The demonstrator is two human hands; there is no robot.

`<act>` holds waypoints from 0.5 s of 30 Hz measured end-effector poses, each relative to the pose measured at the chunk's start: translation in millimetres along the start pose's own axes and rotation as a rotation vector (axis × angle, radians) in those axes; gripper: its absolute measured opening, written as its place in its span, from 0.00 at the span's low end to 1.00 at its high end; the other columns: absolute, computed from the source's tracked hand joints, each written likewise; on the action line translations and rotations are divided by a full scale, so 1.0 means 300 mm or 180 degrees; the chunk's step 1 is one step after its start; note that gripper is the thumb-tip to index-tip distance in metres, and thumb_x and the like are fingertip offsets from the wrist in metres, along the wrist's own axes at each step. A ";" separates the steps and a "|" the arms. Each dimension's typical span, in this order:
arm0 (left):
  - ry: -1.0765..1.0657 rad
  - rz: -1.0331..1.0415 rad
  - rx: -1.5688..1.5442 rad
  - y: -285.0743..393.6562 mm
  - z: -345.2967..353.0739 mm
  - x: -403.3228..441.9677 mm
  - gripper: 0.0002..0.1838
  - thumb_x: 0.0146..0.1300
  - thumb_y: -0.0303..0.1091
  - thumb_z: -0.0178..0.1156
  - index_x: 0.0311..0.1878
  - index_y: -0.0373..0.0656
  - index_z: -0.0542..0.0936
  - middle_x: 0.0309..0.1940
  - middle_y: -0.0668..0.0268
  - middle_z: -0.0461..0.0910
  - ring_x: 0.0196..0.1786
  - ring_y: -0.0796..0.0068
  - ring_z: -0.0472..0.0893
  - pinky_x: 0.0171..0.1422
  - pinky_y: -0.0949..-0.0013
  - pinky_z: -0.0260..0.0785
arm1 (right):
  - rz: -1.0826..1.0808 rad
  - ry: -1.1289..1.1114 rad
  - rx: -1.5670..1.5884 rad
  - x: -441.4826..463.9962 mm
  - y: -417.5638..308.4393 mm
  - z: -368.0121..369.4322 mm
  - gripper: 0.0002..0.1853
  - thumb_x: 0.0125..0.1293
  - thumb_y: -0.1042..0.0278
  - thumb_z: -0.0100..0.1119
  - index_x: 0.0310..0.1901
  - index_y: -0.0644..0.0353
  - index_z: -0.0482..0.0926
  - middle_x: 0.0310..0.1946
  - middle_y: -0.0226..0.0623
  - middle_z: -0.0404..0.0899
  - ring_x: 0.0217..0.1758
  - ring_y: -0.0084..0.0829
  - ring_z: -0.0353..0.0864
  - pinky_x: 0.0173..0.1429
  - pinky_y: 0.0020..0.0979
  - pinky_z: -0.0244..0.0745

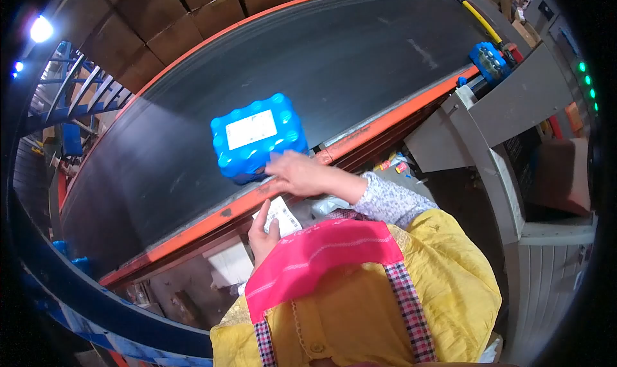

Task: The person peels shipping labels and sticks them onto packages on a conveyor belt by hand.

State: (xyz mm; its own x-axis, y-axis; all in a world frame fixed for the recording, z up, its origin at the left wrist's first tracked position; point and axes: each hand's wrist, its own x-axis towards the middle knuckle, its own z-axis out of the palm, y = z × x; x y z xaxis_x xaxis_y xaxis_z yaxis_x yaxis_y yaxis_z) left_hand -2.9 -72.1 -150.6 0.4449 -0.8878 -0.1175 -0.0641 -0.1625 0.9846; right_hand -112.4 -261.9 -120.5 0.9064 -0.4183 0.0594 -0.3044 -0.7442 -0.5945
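A blue shrink-wrapped pack (292,130) of several round-topped items lies on the black conveyor belt (360,65), near its orange edge. A white label (252,130) is stuck on its top. My right hand (299,174) is at the pack's near side, its fingers blurred and partly hidden against the wrap; what they hold, if anything, is not clear. Below the orange edge, my left hand (262,232) has its thumb and fingers closed on white printed labels (281,218), close to the pink apron top.
Brown cartons (212,13) line the belt's far side. Another blue pack (490,63) is at the right end by a grey machine (520,97). The orange rail (385,119) runs between me and the belt. Blue metal stairs (77,90) stand at left.
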 end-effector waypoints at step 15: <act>-0.0656 -0.0475 -0.0870 -0.028 0.030 0.040 0.07 0.61 0.24 0.59 0.42 0.33 0.81 0.34 0.68 0.82 0.34 0.82 0.78 0.39 0.75 0.70 | -0.0157 0.0981 0.0906 -0.251 -0.091 0.065 0.06 0.56 0.69 0.64 0.33 0.62 0.83 0.29 0.38 0.77 0.37 0.36 0.77 0.40 0.33 0.73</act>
State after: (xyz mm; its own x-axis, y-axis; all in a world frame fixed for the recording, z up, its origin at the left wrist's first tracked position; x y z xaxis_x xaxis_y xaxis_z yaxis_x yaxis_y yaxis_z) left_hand -5.0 -85.1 -161.3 0.2404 -0.9356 -0.2585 0.2412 -0.2003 0.9496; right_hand -166.7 -200.0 -124.5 0.7747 -0.5540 0.3048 -0.1306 -0.6118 -0.7801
